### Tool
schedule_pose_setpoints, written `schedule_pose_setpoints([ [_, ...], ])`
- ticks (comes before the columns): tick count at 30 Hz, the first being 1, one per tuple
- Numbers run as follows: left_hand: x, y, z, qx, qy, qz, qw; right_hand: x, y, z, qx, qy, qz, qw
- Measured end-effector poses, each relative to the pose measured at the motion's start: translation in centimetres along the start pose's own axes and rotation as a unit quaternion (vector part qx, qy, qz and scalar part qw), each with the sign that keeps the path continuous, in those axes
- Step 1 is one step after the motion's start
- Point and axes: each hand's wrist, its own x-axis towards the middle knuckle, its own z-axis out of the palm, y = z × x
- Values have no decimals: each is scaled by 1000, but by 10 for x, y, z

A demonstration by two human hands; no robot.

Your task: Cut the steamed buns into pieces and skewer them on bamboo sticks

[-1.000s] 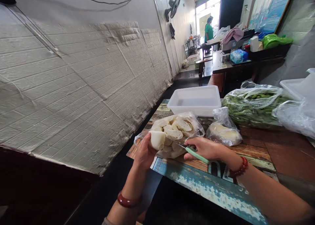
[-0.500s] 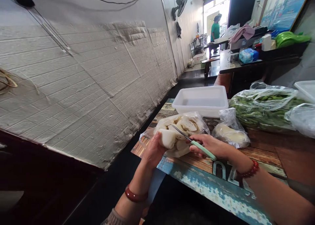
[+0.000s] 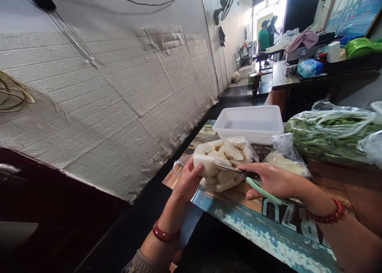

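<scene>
My left hand grips a pale white block of food, smooth and rounded, whose exact kind I cannot make out. Green-handled scissors are in my right hand, their blades reaching left to the side of that block. Whether the blades are cutting into it cannot be seen clearly. Just behind and below lies a clear plastic bag full of similar cream-white pieces. My right fingers partly hide a smaller wrapped pale lump.
Behind the bag stands a white plastic tub. A big clear bag of green pods lies to the right on the wood-patterned table. A brick-patterned wall runs along the left. Two people stand near the doorway.
My right hand has moved a little right, and the scissors' handles are spread more. The blades now point at the white block's side. A second person shows at the doorway.
</scene>
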Motion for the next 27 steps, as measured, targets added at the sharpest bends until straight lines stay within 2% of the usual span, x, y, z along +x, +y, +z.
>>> schedule_pose_setpoints([
  [7,3,0,6,9,-9,7,1000,0,4,3,-18,12,-21,1000],
  [15,4,-3,5,4,-34,9,999,-2,-1,-1,-40,-22,-25,999],
  [27,4,-4,8,30,-64,15,997,-1,2,1,-48,-4,-39,998],
])
